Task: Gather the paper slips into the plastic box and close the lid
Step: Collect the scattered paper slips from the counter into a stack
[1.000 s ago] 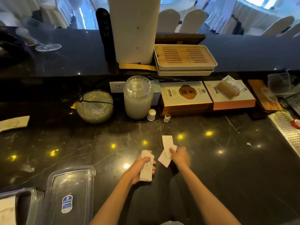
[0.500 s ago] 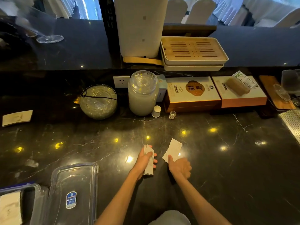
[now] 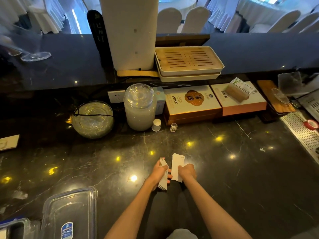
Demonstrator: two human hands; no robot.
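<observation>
Head view: the plastic box [image 3: 12, 229] is cut off at the lower-left corner, its inside hard to make out; its clear lid [image 3: 69, 213] lies just beside it on the dark tabletop [image 3: 241, 178]. The left hand [image 3: 159, 173] has its grip closed around a stack of paper slips [image 3: 164, 176], partly hidden by fingers. Just beside it, the right hand [image 3: 187, 172] pinches a few more slips [image 3: 177, 165].

Behind the tall lidded glass jar [image 3: 139, 107] on the dark marble counter [image 3: 241, 169]: two stacked cream rectangular slatted trays [image 3: 189, 60], two flat printed cardboard boxes [image 3: 191, 102] to its right. In front of it, two hands [image 3: 159, 171], each gripping one bunch of white paper slips [image 3: 177, 165]. Left of it, one round glass bowl [image 3: 93, 119].
</observation>
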